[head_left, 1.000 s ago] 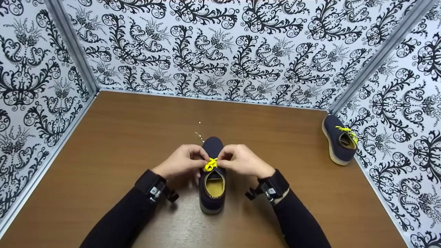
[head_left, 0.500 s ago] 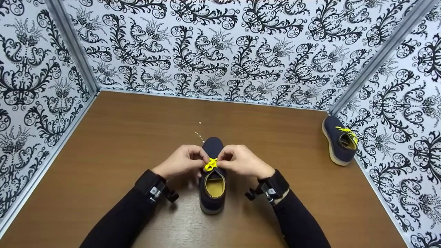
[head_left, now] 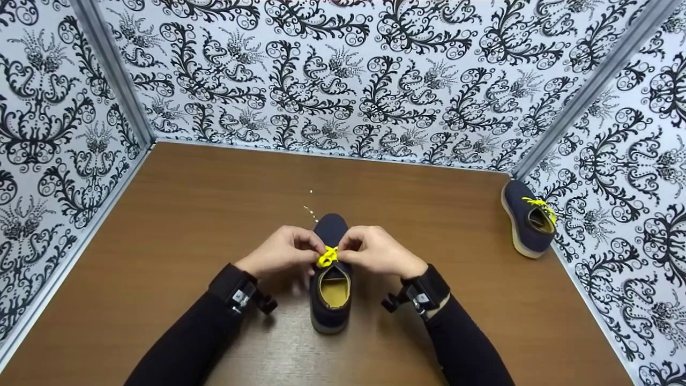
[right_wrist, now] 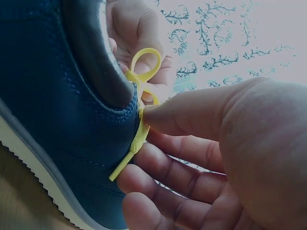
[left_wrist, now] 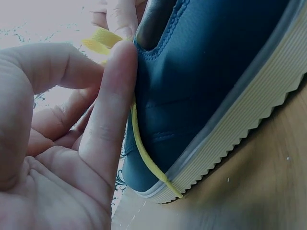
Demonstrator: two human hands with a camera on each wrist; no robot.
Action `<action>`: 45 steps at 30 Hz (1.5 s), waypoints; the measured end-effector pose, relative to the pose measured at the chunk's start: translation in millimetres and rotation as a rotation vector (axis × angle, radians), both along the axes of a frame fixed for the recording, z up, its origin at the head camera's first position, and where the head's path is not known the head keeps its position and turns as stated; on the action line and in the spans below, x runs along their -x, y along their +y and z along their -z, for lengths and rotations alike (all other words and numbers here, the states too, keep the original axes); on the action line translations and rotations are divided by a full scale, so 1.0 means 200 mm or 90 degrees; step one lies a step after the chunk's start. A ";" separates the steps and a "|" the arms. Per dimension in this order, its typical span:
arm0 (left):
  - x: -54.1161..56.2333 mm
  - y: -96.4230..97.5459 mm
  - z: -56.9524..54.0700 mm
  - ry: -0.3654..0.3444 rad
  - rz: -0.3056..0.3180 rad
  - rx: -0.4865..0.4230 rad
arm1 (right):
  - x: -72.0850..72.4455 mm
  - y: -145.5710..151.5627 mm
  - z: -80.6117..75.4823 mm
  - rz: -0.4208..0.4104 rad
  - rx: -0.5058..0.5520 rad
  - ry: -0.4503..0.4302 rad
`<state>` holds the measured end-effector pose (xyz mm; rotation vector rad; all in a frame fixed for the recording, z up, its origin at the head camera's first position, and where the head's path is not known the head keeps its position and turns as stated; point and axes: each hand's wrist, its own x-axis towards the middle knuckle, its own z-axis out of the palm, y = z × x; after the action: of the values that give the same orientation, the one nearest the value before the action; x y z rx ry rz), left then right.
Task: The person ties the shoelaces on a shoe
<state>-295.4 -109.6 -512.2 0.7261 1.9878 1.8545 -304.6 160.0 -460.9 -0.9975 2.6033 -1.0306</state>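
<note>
A dark blue shoe with a pale ridged sole stands upright on the wooden table, toe pointing away from me. Its yellow shoelace forms a small bow over the tongue. My left hand pinches the lace on the left between thumb and forefinger; in the left wrist view a loose lace end hangs down over the shoe's side. From the right, my right hand pinches the lace with thumb and index finger. The right wrist view shows a raised loop and a short lace tip. Fingertips hide part of the knot.
A matching shoe with yellow laces rests at the table's right edge, by the corner. Patterned panels enclose the back and both sides. Small white specks show on the wooden table beyond the toe.
Almost nothing differs. Both hands keep their hold on the lace, and both shoes stay in place.
</note>
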 end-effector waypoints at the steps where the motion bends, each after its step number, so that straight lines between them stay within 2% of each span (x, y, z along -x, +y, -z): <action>1: 0.00 0.00 0.00 0.001 0.007 -0.003 | 0.00 0.00 0.00 0.000 0.000 0.000; 6: 0.01 -0.02 0.01 0.011 0.037 -0.006 | 0.00 0.00 0.00 -0.001 0.003 -0.004; 10: 0.01 -0.02 0.01 0.015 0.044 0.001 | 0.00 0.00 0.00 -0.001 0.006 -0.002; 23: 0.01 0.01 0.00 0.030 -0.007 0.029 | 0.00 0.01 0.00 -0.013 0.007 -0.004; 35: 0.01 0.00 0.00 0.029 0.029 0.026 | 0.00 0.01 0.00 -0.021 0.012 -0.011; 45: -0.01 0.03 -0.01 0.066 -0.012 0.045 | 0.00 0.02 0.00 -0.027 0.011 -0.016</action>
<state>-293.1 -104.6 -510.3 0.8007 2.1208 1.7806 -304.9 163.3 -460.3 -1.0311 2.5464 -1.0512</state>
